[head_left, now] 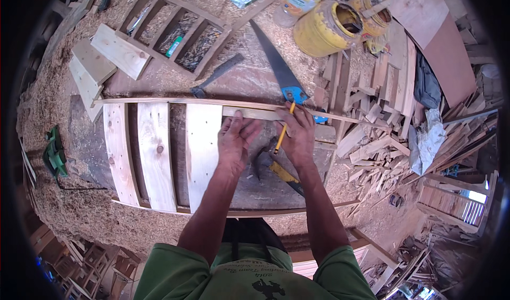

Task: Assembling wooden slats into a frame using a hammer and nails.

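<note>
A short wooden strip [255, 113] lies along the inner side of the long far rail [175, 101]. My left hand [237, 140] has its thumb tip on the left part of this strip, its other fingers apart and extended. At the strip's right end, my right hand [299, 138] grips a yellow pencil [284, 128], which slants between the fingers. Three pale boards, the nearest to my left hand being a wide one [203, 140], span from the far rail to the near rail [255, 213]. Below my hands rests a hammer [284, 171] with a yellow and black handle, partly hidden by my right forearm.
Beyond the rail lie a handsaw [279, 61] with a blue handle and a dark metal bar [220, 74]. Farther back are a compartmented wooden tray [178, 32] of nails, a yellow container [321, 32] and a plastic bottle [300, 2]. Wood offcuts [380, 154] pile up right; a green tool [54, 151] sits left.
</note>
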The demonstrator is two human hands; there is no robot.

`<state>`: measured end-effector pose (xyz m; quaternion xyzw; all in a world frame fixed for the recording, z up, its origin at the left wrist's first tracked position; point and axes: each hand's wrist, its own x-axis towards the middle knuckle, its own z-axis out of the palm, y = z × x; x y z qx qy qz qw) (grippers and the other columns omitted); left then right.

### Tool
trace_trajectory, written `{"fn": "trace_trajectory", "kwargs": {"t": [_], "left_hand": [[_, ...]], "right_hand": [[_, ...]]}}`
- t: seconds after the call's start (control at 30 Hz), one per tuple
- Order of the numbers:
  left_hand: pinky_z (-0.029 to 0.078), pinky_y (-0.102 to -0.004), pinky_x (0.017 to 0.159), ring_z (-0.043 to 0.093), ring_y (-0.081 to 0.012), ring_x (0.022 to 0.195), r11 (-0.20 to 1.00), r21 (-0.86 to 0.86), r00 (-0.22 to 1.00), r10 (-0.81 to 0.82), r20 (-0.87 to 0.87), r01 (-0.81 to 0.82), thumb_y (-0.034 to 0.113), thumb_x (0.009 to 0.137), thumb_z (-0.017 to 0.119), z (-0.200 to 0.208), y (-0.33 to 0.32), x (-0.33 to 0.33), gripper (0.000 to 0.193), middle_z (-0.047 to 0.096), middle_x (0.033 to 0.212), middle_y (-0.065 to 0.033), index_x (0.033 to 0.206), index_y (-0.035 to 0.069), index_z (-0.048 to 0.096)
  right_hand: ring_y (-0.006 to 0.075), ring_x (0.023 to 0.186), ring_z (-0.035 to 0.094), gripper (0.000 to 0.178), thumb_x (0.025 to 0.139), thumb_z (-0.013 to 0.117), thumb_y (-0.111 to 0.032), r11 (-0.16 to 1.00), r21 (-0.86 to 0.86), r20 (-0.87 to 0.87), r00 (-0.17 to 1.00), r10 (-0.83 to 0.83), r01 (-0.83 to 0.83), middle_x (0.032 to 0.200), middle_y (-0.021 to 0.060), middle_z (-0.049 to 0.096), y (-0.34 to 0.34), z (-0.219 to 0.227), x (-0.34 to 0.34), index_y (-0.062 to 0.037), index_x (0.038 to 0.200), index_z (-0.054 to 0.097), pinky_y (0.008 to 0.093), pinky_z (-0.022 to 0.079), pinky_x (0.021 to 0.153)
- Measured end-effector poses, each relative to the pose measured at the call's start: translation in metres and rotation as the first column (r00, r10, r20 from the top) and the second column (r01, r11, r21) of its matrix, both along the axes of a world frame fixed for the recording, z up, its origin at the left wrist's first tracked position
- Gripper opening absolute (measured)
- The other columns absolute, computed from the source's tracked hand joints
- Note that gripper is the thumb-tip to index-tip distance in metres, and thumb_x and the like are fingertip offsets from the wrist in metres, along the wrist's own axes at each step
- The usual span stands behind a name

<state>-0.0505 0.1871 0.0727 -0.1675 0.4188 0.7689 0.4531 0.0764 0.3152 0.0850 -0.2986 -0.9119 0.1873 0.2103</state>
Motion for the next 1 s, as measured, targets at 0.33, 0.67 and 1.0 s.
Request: {"fn": "trace_trajectory", "kwargs": {"t": [0.33, 0.67, 1.0], "left_hand": [[0.065, -0.0444, 0.09, 0.072, -0.0299, 0.1, 0.996, -0.082, 0.999, -0.037, 0.028, 0.039, 0.038, 0.102, 0.07, 0.036, -0.027, 0.005, 0.039, 0.064, 0.1, -0.0139, 0.111, 0.003, 0.055], [0.07, -0.0408, 0.079, 0.078, -0.032, 0.087, 0.979, -0.201, 0.997, -0.002, -0.074, -0.013, 0.027, 0.099, 0.076, 0.031, -0.067, -0.094, 0.037, 0.074, 0.093, -0.0205, 0.109, -0.006, 0.061], [0.069, -0.0387, 0.077, 0.078, -0.0308, 0.084, 0.944, -0.33, 0.998, -0.041, -0.048, 0.023, 0.029, 0.098, 0.078, 0.033, -0.077, -0.122, 0.041, 0.073, 0.093, -0.0216, 0.109, -0.007, 0.061]], "right_hand": [[0.0282, 0.117, 0.068, 0.035, 0.103, 0.071, -0.027, 0.898, -0.437, -0.103, 0.99, -0.097, 0.042, 0.123, 0.0178, 0.072, 0.007, 0.021, 0.0, -0.0044, 0.129, 0.07, 0.0372, 0.049, 0.104], [0.0266, 0.116, 0.067, 0.034, 0.103, 0.071, -0.028, 0.907, -0.406, -0.095, 0.982, -0.165, 0.113, 0.121, 0.0153, 0.072, 0.004, 0.007, -0.009, -0.005, 0.128, 0.071, 0.0371, 0.049, 0.103], [0.0269, 0.115, 0.066, 0.032, 0.102, 0.072, -0.028, 0.9, -0.379, -0.061, 0.964, -0.259, 0.217, 0.12, 0.0145, 0.072, 0.0, 0.004, -0.019, -0.0054, 0.125, 0.072, 0.0383, 0.049, 0.102]]}}
